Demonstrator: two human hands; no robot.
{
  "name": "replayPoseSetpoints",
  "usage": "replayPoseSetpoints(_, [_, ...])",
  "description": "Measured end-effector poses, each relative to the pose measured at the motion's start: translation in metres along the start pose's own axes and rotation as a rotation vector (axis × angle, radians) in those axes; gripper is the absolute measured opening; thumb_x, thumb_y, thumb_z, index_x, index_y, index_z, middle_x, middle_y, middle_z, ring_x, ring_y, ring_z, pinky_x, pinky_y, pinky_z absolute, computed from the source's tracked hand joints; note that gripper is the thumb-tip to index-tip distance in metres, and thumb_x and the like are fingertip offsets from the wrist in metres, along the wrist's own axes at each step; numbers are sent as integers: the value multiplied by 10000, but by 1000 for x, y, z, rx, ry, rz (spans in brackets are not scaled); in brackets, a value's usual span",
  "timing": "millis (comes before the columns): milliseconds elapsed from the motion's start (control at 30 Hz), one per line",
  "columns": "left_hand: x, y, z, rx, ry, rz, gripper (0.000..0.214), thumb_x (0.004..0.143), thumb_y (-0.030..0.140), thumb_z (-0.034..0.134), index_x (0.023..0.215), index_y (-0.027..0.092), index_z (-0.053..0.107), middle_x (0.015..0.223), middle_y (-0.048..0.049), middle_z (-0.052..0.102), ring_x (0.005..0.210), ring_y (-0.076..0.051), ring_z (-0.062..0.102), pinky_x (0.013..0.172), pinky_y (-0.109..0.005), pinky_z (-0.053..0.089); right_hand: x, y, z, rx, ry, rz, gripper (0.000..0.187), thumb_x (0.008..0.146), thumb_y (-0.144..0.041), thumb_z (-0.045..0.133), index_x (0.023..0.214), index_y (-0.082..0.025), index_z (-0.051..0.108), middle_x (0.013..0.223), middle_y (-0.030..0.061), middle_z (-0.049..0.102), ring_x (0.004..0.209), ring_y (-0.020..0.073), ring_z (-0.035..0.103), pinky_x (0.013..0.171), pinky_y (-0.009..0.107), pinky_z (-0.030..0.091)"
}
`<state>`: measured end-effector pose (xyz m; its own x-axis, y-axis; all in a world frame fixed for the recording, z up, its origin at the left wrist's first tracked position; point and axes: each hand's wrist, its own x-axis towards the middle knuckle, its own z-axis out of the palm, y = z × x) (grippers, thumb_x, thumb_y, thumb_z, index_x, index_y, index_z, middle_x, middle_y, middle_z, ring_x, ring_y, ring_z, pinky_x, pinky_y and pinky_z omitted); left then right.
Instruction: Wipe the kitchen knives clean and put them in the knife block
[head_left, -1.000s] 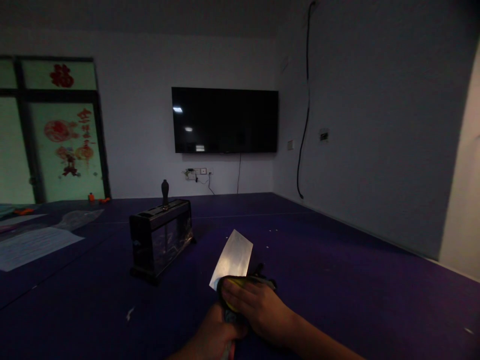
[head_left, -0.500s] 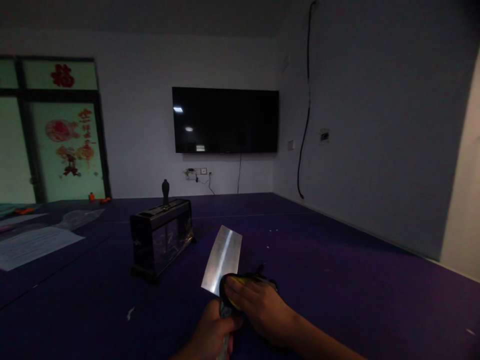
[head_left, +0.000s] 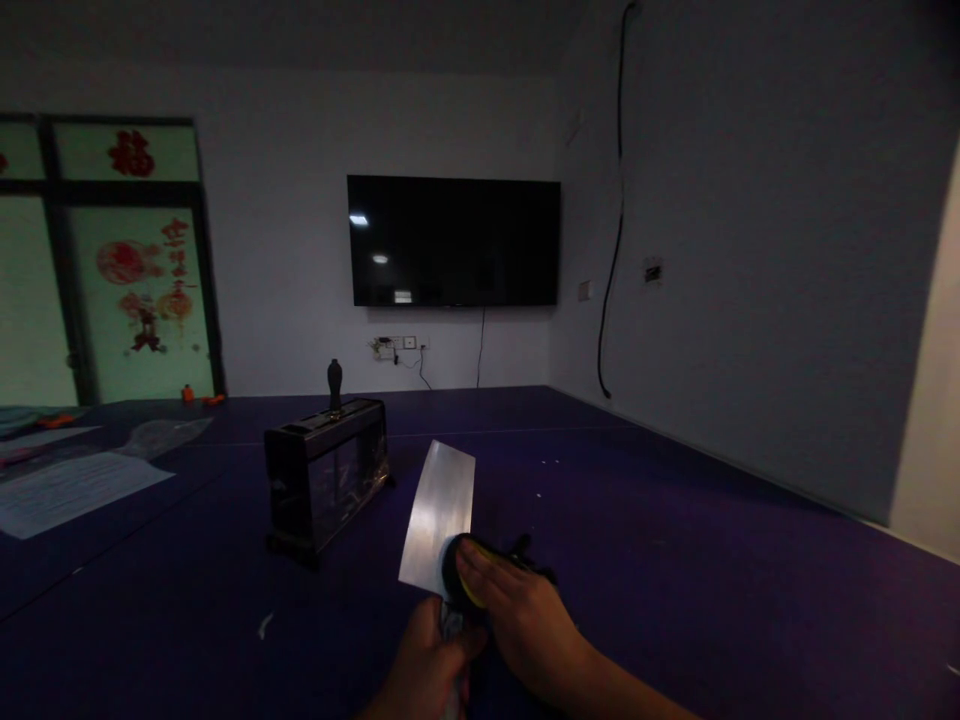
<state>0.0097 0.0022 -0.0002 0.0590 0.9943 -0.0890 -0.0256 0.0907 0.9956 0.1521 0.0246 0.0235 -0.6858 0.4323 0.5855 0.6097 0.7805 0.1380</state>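
A broad shiny cleaver [head_left: 437, 510] points up and away from me over the purple surface. My left hand [head_left: 425, 672] is closed round its handle at the bottom edge of the view. My right hand [head_left: 517, 620] presses a dark cloth with a yellow patch [head_left: 466, 570] against the lower right part of the blade, fingers curled over it. A black knife block [head_left: 324, 475] with clear sides stands to the left of the blade, with one dark knife handle [head_left: 334, 384] sticking up from its top.
The purple surface [head_left: 675, 560] stretches to the walls. White sheets and clear plastic [head_left: 75, 480] lie at the far left. A black television [head_left: 454, 240] hangs on the back wall, and a cable [head_left: 611, 250] runs down the right wall.
The cleaver blade has swung to the left and stands more upright. My right hand with the cloth has slid slightly up the blade. The view has shifted a little.
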Motion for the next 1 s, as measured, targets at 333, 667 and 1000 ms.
replayPoseSetpoints(333, [-5, 12, 6, -73, -13, 132, 268, 543, 313, 640, 724, 142, 541, 496, 36, 471, 401, -74, 395, 390, -194, 263, 2, -12, -3, 218, 59, -17, 439, 826, -74, 333, 1249, -129, 438, 1243, 95, 481, 1111, 154, 477, 928, 266, 406])
replayPoseSetpoints(667, [1, 10, 6, 10, -82, 202, 154, 543, 286, 603, 555, 153, 527, 447, 17, 453, 386, -77, 377, 381, -204, 224, 7, -18, -12, 360, 20, -77, 384, 862, -105, 320, 1204, -150, 490, 1178, 85, 546, 1033, 144, 540, 897, 250, 427])
replayPoseSetpoints(1000, [3, 6, 3, 17, -135, 160, 150, 562, 208, 578, 695, 146, 544, 504, 18, 507, 364, -81, 406, 345, -198, 240, 3, -15, -15, 255, -48, -41, 400, 864, -139, 370, 1259, -172, 425, 1270, 57, 463, 1104, 149, 481, 933, 260, 393])
